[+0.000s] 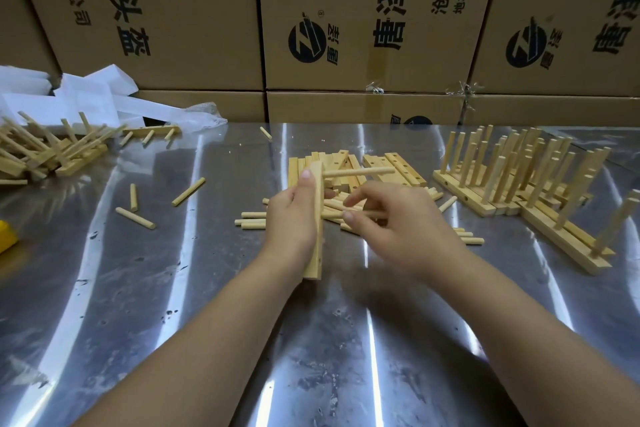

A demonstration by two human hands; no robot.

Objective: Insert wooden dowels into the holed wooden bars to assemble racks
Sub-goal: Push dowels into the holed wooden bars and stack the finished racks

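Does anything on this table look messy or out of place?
Yes. The far-left racks lie in a tangled heap, unlike the upright racks at right, and stray dowels lie scattered on the metal table.

The bar (pixel 317 225) and the dowels (pixel 188 191) are one pale honey-yellow raw wood, and the bar shows small dark holes. The counter (pixel 173 288) is silvery grey metal, streaked with white glare and flecked with dark specks. Behind it the cartons (pixel 207 28) are brown cardboard printed with black characters and round black logos (pixel 306 42); at left lie white wrappings (pixel 86 97) and a bright yellow object (pixel 5 236).
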